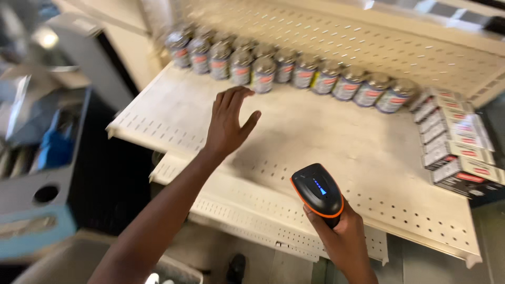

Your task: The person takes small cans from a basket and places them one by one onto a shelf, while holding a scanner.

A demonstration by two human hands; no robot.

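Left hand: left hand (227, 122) stretched out over the bare middle of the shelf (336, 158), fingers spread apart, palm down, holding nothing; fingertips are nearest the front can of the left cluster at the back edge, not touching it as far as can be seen.
Right hand: right hand (344, 239) wrapped tight around the grip of a handheld scanner (317, 190), just off the shelf's front edge.
Scanner: black body with an orange band and a blue light on top; head tipped toward the back edge, which suits aiming at the stock rather than resting.
Cans: row of cans (294, 73) with silver lids and red-banded labels, standing upright along the back edge against the pegboard back panel (368, 42); doubled up at the back left corner, single file toward the right. Pushed back like this, they leave the front of the shelf bare.
Boxes: stack of flat boxes (455, 142) at the right edge, lying overlapped, labelled ends facing left.
Shelf surface: cream metal, perforated along front and left edges, scuffed in the middle.
Surroundings: blue cart (37, 173) left of the shelf, blurred; a shoe tip (235, 263) below the front edge.
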